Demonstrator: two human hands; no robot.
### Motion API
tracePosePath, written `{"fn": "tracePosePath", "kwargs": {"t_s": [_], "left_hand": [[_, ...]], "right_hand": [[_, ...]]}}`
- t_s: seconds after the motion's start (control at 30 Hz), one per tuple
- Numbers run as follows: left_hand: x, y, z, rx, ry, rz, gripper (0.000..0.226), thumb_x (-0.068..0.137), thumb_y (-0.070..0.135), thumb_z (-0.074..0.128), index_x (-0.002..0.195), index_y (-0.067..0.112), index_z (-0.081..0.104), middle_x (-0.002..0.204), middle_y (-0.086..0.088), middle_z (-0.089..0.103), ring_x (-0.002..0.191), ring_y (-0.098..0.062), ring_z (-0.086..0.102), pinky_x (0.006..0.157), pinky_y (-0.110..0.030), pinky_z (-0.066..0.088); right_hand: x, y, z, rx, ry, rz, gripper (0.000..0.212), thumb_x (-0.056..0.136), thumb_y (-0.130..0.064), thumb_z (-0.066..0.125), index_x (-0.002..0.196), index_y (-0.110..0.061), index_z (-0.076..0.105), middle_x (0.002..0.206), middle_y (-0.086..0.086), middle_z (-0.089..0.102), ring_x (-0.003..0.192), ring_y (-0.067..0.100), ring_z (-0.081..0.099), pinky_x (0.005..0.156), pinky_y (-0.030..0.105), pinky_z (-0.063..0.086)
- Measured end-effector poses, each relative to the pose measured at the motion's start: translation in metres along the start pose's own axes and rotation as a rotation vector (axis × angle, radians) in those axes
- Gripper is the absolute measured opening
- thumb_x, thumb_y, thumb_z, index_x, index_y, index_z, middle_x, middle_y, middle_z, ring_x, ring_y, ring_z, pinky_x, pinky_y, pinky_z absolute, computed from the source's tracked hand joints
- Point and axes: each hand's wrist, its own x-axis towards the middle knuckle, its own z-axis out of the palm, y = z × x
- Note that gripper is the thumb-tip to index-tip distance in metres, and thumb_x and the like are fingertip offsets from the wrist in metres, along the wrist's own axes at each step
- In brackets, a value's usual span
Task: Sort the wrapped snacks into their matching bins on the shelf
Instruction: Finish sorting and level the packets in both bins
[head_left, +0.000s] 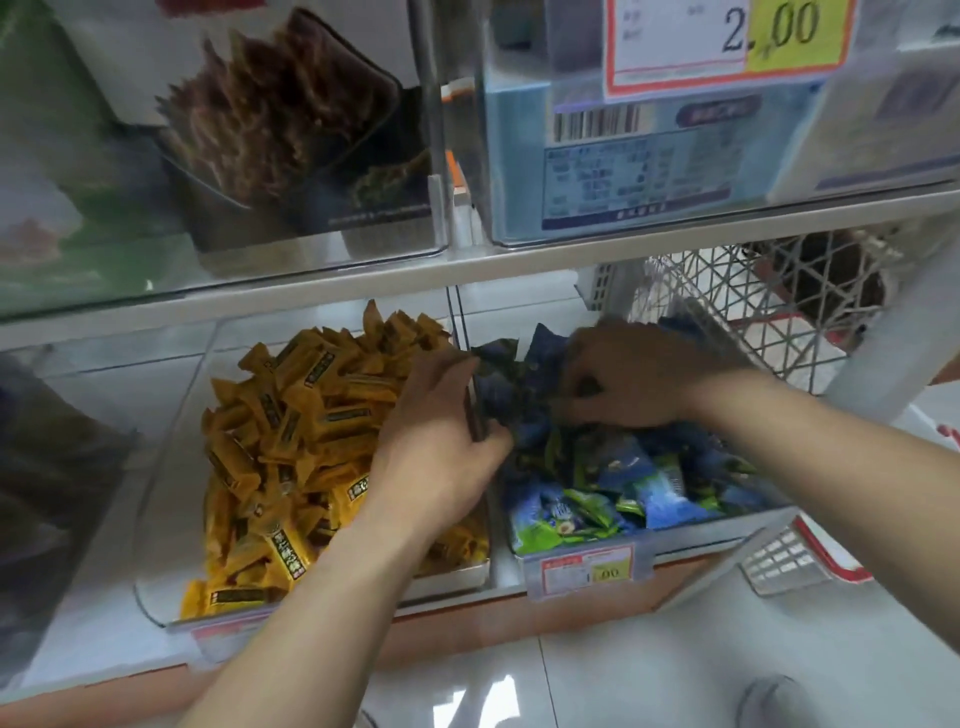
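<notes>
Yellow snacks (291, 415) fill the left bin (166, 519), left hand (441, 431) reaches across and grabs a bunch of blue snacks (597, 467) in the right bin (701, 530), right hand (639, 374) curls into the same pile, gripping some too

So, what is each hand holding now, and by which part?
Left hand and right hand each grip blue wrapped snacks at the back of the pile; the exact part of the wrappers is blurred.
</notes>
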Motion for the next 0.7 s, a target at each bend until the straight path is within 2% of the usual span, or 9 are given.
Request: {"fn": "tracePosePath", "kwargs": {"t_s": [0.07, 0.13, 0.17, 0.23, 0.33, 0.43, 0.53, 0.6, 0.7], "left_hand": [[0.0, 0.0, 0.0, 0.002, -0.007, 0.002, 0.058, 0.074, 0.041, 0.057, 0.13, 0.026, 0.055, 0.133, 0.014, 0.036, 0.11, 0.0, 0.04, 0.076, -0.008, 0.035], [-0.002, -0.001, 0.001, 0.007, -0.005, -0.002, 0.058, 0.078, 0.035, 0.062, 0.134, 0.021, 0.054, 0.138, 0.011, 0.037, 0.114, -0.001, 0.04, 0.081, -0.006, 0.033], [-0.002, -0.001, 0.002, 0.012, -0.002, -0.008, 0.058, 0.08, 0.03, 0.065, 0.135, 0.018, 0.054, 0.139, 0.01, 0.038, 0.116, -0.003, 0.04, 0.084, -0.009, 0.035], [-0.003, -0.001, 0.004, 0.022, 0.006, -0.012, 0.058, 0.079, 0.03, 0.064, 0.135, 0.017, 0.054, 0.14, 0.008, 0.039, 0.117, -0.005, 0.042, 0.086, -0.014, 0.038], [-0.002, 0.001, 0.005, 0.011, 0.021, -0.015, 0.058, 0.074, 0.033, 0.057, 0.131, 0.019, 0.057, 0.137, 0.01, 0.04, 0.113, -0.006, 0.045, 0.081, -0.008, 0.034], [-0.002, 0.0, 0.005, 0.008, 0.026, -0.031, 0.06, 0.074, 0.036, 0.055, 0.131, 0.02, 0.056, 0.137, 0.012, 0.039, 0.114, -0.004, 0.044, 0.079, -0.003, 0.029], [-0.003, -0.002, 0.005, 0.014, 0.028, -0.02, 0.06, 0.076, 0.035, 0.057, 0.134, 0.019, 0.055, 0.139, 0.01, 0.04, 0.117, -0.004, 0.043, 0.082, -0.003, 0.027], [-0.004, -0.004, 0.004, 0.01, 0.017, -0.008, 0.058, 0.078, 0.032, 0.061, 0.134, 0.019, 0.054, 0.139, 0.011, 0.039, 0.117, -0.004, 0.042, 0.083, -0.002, 0.028], [-0.003, -0.005, 0.004, 0.009, 0.007, -0.004, 0.057, 0.081, 0.029, 0.065, 0.136, 0.018, 0.053, 0.14, 0.011, 0.038, 0.119, -0.004, 0.041, 0.089, -0.013, 0.036]], "right_hand": [[0.024, 0.007, 0.001, -0.041, 0.084, 0.069, 0.06, 0.083, -0.079, 0.035, 0.119, -0.039, 0.063, 0.129, 0.0, 0.053, 0.118, 0.03, 0.047, 0.091, 0.041, 0.044], [0.045, 0.009, 0.01, 0.02, -0.119, 0.228, 0.077, 0.082, -0.082, 0.041, 0.147, -0.041, 0.037, 0.155, 0.006, 0.034, 0.138, 0.037, 0.033, 0.109, 0.05, 0.035], [0.052, 0.007, 0.018, 0.061, -0.221, 0.281, 0.087, 0.079, -0.085, 0.042, 0.152, -0.043, 0.024, 0.159, 0.006, 0.026, 0.142, 0.039, 0.028, 0.112, 0.053, 0.032], [0.06, 0.001, 0.032, 0.076, -0.272, 0.293, 0.097, 0.072, -0.089, 0.047, 0.154, -0.045, 0.016, 0.158, 0.006, 0.025, 0.139, 0.041, 0.03, 0.109, 0.056, 0.034], [0.06, -0.009, 0.039, 0.094, -0.203, 0.229, 0.095, 0.072, -0.082, 0.057, 0.151, -0.041, 0.026, 0.145, 0.007, 0.038, 0.13, 0.039, 0.042, 0.103, 0.052, 0.041], [0.048, -0.012, 0.038, 0.171, -0.147, 0.113, 0.071, 0.081, -0.064, 0.065, 0.143, -0.036, 0.044, 0.132, 0.006, 0.054, 0.119, 0.031, 0.056, 0.094, 0.039, 0.048], [0.021, -0.008, 0.032, 0.328, -0.06, 0.022, 0.051, 0.079, -0.059, 0.066, 0.127, -0.042, 0.059, 0.13, -0.008, 0.062, 0.116, 0.016, 0.058, 0.095, 0.035, 0.048], [0.003, 0.002, 0.023, 0.417, 0.06, -0.002, 0.04, 0.077, -0.059, 0.068, 0.114, -0.043, 0.064, 0.115, -0.019, 0.066, 0.106, 0.006, 0.06, 0.092, 0.029, 0.047], [-0.017, 0.025, 0.007, 0.487, 0.307, 0.083, 0.03, 0.077, -0.053, 0.07, 0.105, -0.046, 0.064, 0.093, -0.027, 0.064, 0.097, 0.006, 0.062, 0.083, 0.023, 0.043]]}}
